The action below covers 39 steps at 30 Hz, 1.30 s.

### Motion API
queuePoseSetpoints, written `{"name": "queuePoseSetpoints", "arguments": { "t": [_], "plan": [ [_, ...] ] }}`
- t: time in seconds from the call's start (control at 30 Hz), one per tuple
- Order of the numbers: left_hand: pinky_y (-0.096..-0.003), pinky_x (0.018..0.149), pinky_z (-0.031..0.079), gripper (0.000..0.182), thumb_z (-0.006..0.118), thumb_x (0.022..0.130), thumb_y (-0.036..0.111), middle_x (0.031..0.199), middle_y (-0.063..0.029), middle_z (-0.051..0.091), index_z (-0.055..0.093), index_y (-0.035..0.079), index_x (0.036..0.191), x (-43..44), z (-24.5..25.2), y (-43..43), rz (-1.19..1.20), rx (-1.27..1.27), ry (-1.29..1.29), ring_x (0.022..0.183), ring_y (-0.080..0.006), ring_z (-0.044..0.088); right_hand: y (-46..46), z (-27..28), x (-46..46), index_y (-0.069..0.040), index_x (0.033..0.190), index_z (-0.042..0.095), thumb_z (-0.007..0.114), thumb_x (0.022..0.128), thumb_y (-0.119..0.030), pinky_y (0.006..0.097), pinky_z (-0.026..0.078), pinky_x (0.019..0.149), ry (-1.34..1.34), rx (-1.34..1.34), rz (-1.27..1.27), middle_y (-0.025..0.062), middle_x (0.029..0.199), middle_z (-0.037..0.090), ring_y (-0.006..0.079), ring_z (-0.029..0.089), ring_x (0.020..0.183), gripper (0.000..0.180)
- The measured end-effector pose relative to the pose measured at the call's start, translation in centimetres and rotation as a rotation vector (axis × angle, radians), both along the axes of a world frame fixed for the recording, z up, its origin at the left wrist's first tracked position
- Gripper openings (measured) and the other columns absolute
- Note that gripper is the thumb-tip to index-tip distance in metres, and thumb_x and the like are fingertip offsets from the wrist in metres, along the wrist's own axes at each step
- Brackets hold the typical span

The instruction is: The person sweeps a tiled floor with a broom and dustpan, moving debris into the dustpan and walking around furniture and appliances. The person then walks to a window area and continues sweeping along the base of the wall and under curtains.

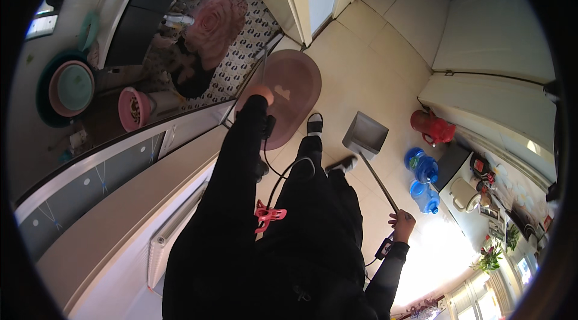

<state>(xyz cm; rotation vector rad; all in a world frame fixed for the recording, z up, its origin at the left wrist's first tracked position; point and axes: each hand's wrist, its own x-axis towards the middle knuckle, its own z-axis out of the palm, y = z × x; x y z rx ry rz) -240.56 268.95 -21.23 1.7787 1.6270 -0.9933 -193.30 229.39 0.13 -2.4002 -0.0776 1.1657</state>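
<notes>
My right hand (pixel 403 225) grips the end of a long metal handle (pixel 379 182). At its other end, a grey long-handled dustpan (pixel 365 135) rests on the tiles in front of my feet. My left hand (pixel 263 93) reaches out over an oval pinkish-brown mat (pixel 298 89) by the doorway. A thin pole (pixel 264 65) runs from that hand towards the door frame; my sleeve covers much of the grip, and the pole's far end is hard to make out. A pale patch (pixel 283 92) shows on the mat.
Blue water jugs (pixel 422 166) and a red thermos jug (pixel 431 126) stand to the right, near a white cabinet (pixel 460 193). Left are a ledge (pixel 135 198), a radiator (pixel 178 234) and a washroom with a pink bucket (pixel 134 109). A cable with a red clip (pixel 269 216) hangs before me.
</notes>
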Motion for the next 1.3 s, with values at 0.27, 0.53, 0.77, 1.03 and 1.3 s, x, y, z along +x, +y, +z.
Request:
{"name": "queuePoseSetpoints", "arguments": {
  "t": [0.27,0.53,0.77,1.03,1.3],
  "plan": [
    [-0.0451,0.086,0.050,0.029,0.049,0.087,0.019,0.099,-0.0203,0.067,0.070,0.001,0.094,5.1,-2.4,-10.4,0.134,0.184,-0.248,0.097,-0.0366,0.063,4.3,-2.0,0.2,0.010,0.101,0.057,0.053,0.090,-0.016,0.0246,0.043,0.040,0.037,0.009,0.080,0.0178,0.073,0.068,0.0182,0.060,0.047,0.028],
    [-0.0446,0.085,0.050,0.028,0.054,0.080,0.014,0.100,-0.0236,0.065,0.061,0.000,0.103,-2.6,6.8,-9.2,0.167,0.110,-0.265,0.096,-0.0387,0.062,7.8,-4.1,1.9,0.009,0.103,0.057,0.054,0.090,-0.014,0.0254,0.043,0.039,0.073,0.031,0.143,0.0169,0.073,0.068,0.0191,0.062,0.046,0.027],
    [-0.0456,0.084,0.051,0.029,0.053,0.081,0.025,0.099,-0.0194,0.068,0.071,0.004,0.090,0.7,1.8,-6.3,-0.192,0.067,-0.093,0.098,-0.0363,0.063,7.8,-3.9,3.5,0.008,0.107,0.056,0.055,0.091,-0.014,0.0246,0.042,0.040,0.078,0.028,0.144,0.0162,0.075,0.069,0.0185,0.062,0.047,0.028],
    [-0.0452,0.083,0.050,0.027,0.053,0.084,0.021,0.107,-0.0225,0.064,0.068,0.001,0.095,12.6,-0.5,-13.7,0.171,0.113,-0.282,0.098,-0.0367,0.063,5.8,-4.1,6.2,0.008,0.108,0.056,0.055,0.091,-0.013,0.0244,0.042,0.039,0.075,0.021,0.145,0.0161,0.075,0.068,0.0185,0.062,0.048,0.027],
    [-0.0467,0.080,0.050,0.030,0.053,0.079,0.015,0.097,-0.0248,0.064,0.063,-0.004,0.100,6.1,6.8,-14.7,-0.060,0.179,-0.399,0.092,-0.0392,0.062,4.6,-5.0,8.6,0.013,0.101,0.058,0.054,0.087,-0.007,0.0295,0.055,0.047,-0.001,0.018,0.205,0.0191,0.076,0.067,0.0218,0.066,0.057,0.025]
  ]
}}
